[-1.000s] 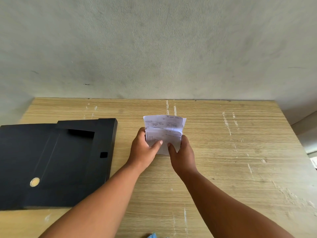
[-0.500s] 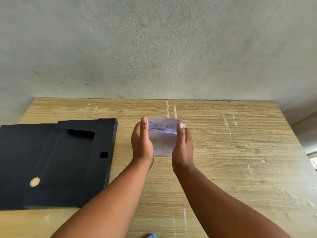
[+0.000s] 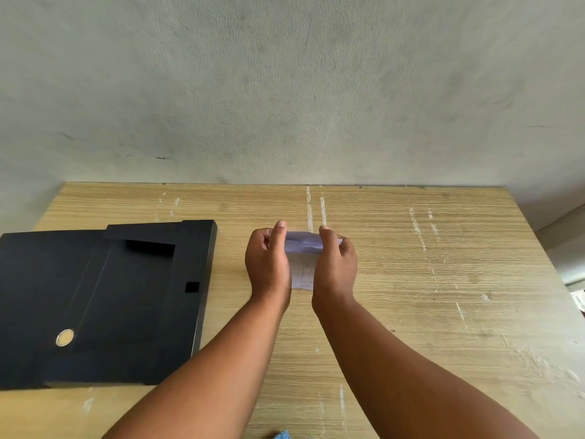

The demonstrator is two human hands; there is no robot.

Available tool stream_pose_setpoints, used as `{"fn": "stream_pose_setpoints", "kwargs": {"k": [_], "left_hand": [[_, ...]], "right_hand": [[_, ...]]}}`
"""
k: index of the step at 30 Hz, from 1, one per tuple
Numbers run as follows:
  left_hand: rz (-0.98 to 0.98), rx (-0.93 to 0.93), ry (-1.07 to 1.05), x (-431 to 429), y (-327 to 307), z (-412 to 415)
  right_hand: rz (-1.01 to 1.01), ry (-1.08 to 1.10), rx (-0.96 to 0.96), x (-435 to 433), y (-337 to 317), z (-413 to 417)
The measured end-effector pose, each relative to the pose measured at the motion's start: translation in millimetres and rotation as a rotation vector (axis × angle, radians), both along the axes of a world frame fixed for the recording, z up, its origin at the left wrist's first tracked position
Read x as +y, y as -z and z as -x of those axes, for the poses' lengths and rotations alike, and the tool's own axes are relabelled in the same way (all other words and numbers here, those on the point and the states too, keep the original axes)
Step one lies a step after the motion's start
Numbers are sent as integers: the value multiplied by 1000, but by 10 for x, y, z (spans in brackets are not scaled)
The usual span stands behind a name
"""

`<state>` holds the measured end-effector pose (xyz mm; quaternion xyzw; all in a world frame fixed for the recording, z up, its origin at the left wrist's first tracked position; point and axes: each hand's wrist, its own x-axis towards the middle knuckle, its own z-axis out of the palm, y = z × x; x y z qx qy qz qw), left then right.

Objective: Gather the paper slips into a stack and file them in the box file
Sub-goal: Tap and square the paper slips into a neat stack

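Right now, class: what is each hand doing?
Left hand: closed on the paper slips.
Right hand: closed on the same slips.

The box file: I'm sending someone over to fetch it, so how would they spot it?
On the wooden table, look to the left side, left of the hands holding paper slips. The box file lies flat there, matte black, with a round metal ring.

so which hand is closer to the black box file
Left. The left hand is on the side of the paper slips facing the box file, a gap of bare table between them; the right hand holds the slips' far side.
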<state>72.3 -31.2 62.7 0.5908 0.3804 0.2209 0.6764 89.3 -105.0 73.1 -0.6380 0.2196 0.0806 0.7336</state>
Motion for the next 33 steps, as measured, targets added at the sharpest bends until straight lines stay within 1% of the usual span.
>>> {"fn": "stream_pose_setpoints", "kwargs": {"k": [4, 7, 9, 11, 13, 14, 15, 17, 18, 20, 23, 26, 29, 31, 33], "left_hand": [[-23, 29, 14, 17, 59, 9], [-57, 35, 70, 14, 84, 43], [-59, 14, 153, 46, 119, 91], [-18, -29, 287, 107, 151, 157], [11, -61, 422, 162, 207, 213], [-14, -45, 466, 181, 234, 229], [-80, 2, 492, 193, 259, 238], [-285, 150, 493, 186, 275, 235], [-395, 209, 466, 180, 277, 229], [-496, 226, 388, 182, 279, 219], [-498, 184, 301, 201, 271, 197], [-422, 169, 267, 208, 273, 211], [-350, 211, 385, 190, 393, 278], [-377, 269, 449, 162, 474, 324], [-418, 304, 430, 151, 491, 335]], "right_hand": [[49, -35, -8, -2, 81, -15], [82, -102, -46, -38, 147, 5], [89, -218, -77, -104, 170, 53], [82, -336, -124, -197, 236, 94], [170, -434, -167, -284, 319, 103], [261, -482, -183, -314, 357, 104], [373, -526, -198, -332, 399, 99], [571, -577, -241, -358, 456, 101], [636, -581, -260, -369, 468, 98], [702, -569, -303, -384, 467, 96], [699, -539, -355, -388, 448, 94], [684, -544, -268, -430, 520, 85], [751, -607, -142, -492, 622, 122], [749, -601, -121, -514, 667, 156], [737, -591, -125, -511, 668, 151]]}}
